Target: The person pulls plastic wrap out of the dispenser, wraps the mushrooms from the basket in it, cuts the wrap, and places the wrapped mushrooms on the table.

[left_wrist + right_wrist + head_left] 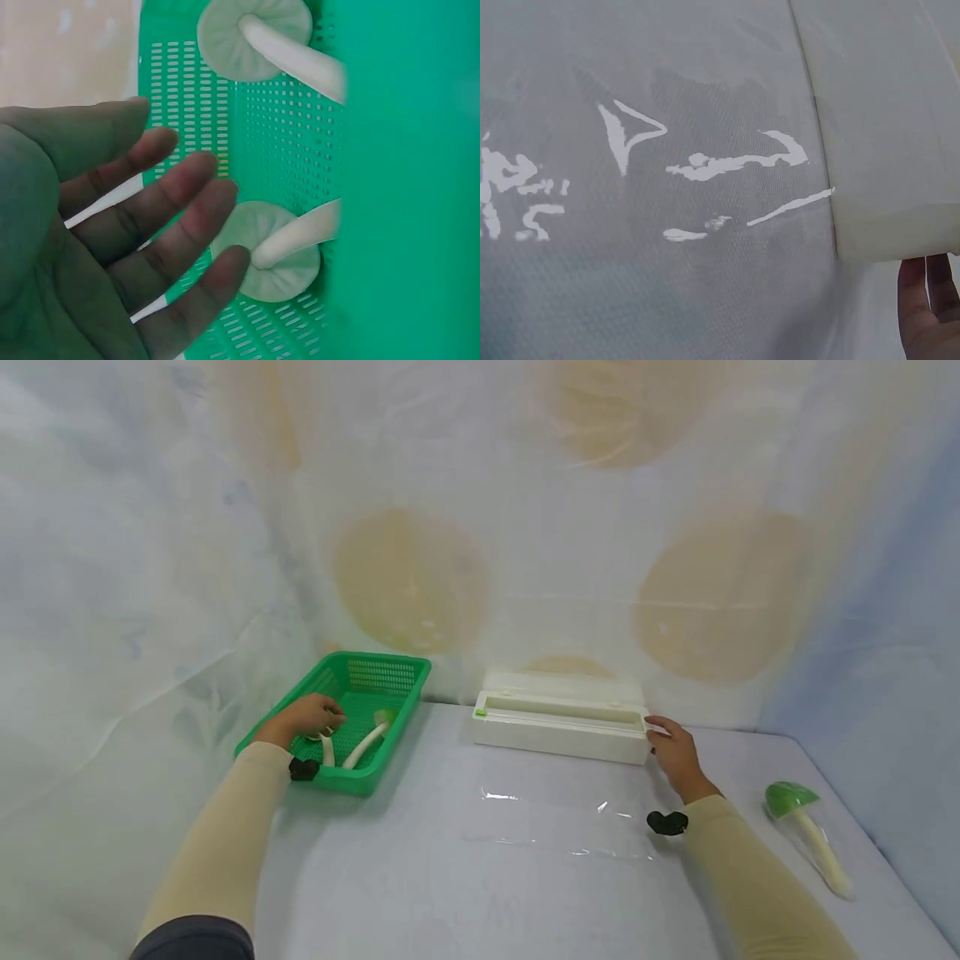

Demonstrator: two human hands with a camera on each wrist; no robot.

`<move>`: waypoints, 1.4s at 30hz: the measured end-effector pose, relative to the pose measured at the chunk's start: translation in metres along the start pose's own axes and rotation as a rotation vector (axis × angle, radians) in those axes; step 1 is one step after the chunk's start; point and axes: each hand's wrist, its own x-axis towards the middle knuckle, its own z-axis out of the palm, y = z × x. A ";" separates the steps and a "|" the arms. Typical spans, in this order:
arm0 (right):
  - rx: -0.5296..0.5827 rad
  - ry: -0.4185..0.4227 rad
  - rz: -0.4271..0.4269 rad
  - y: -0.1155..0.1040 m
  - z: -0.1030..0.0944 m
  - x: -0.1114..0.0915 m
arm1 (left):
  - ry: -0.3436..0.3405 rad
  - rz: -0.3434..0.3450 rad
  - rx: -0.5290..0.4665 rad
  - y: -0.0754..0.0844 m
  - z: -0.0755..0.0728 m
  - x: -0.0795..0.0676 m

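The person's left sleeve [217, 839] and right sleeve [757, 885] are plain pale beige and long, reaching to the bare left hand [309, 717] and right hand [675, 756]. A dark, curved band [195, 937] circles the left sleeve, and a small, lobed black piece [303, 769] sits beside each cuff.

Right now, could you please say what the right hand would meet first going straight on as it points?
The right hand would probably meet the end of the white box first; they look to be touching, though depth leaves that uncertain.

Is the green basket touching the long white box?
Apart: the head view shows bare table between the green basket and the long white box.
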 end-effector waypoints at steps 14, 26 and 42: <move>0.157 -0.032 0.095 0.013 -0.008 -0.006 | -0.037 -0.159 -0.074 0.000 0.001 0.017; 0.211 -0.008 0.156 0.009 -0.012 -0.012 | -0.049 -0.107 -0.120 0.023 0.026 0.045; 0.187 -0.009 0.130 0.009 0.001 -0.014 | -0.128 -0.191 -0.085 0.001 0.046 0.051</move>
